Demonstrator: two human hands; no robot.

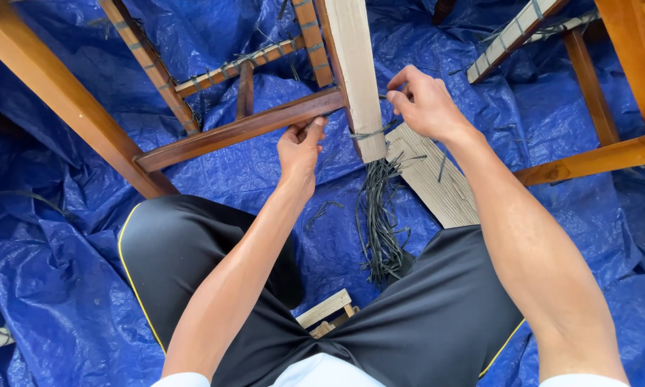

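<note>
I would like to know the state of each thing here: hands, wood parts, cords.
left hand: grips the dark crossbar
right hand: pinches a dark cord at the pale post
cord bundle: loose, lying on the blue tarp
flat pale board: lying on the tarp

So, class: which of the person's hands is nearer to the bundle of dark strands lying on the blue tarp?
Left. The left hand grips the brown rail just left of and above the bundle of dark strands. The right hand is higher up, pinching a strand beside the pale wooden post.
</note>
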